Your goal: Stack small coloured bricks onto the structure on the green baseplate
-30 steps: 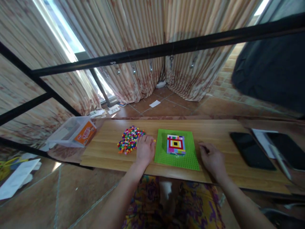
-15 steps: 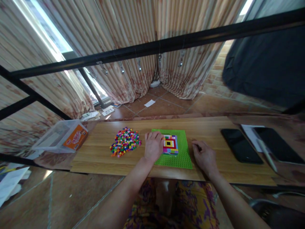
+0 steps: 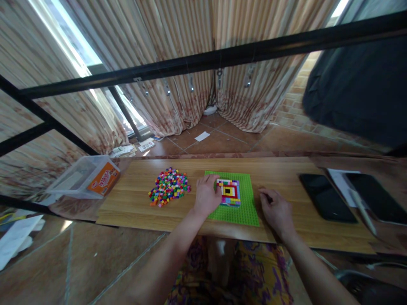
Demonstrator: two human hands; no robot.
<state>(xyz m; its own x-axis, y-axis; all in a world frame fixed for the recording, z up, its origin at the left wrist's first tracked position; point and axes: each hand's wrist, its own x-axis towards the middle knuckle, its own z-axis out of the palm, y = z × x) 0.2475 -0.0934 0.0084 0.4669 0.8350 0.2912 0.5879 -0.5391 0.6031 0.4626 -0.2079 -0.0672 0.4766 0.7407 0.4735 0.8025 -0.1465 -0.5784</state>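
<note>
1. At dial centre, on the wooden tabletop [image 3: 133, 207]: green baseplate [image 3: 246, 214], bearing 1 square brick block [image 3: 228, 192], ringed pattern.
2. At 9 o'clock of block: left hand [image 3: 207, 195], fingers bent at its edge — whether pinching a brick, cannot tell.
3. Just past 3 o'clock, off the baseplate: right hand [image 3: 277, 212], loosely curled; contents cannot be told.
4. Farther at 9 o'clock: loose brick pile [image 3: 170, 186], unplaced.
5. Progress, judged: rings formed — left edge partly hidden, completeness uncertain.

At six o'clock, the patterned clothing [image 3: 254, 269] is mustard yellow with irregular, swirling purple shapes. The left forearm [image 3: 173, 245], at seven o'clock, and the right forearm [image 3: 313, 260], at five, are bare, as are the left hand [image 3: 207, 195] and right hand [image 3: 278, 212].
</note>
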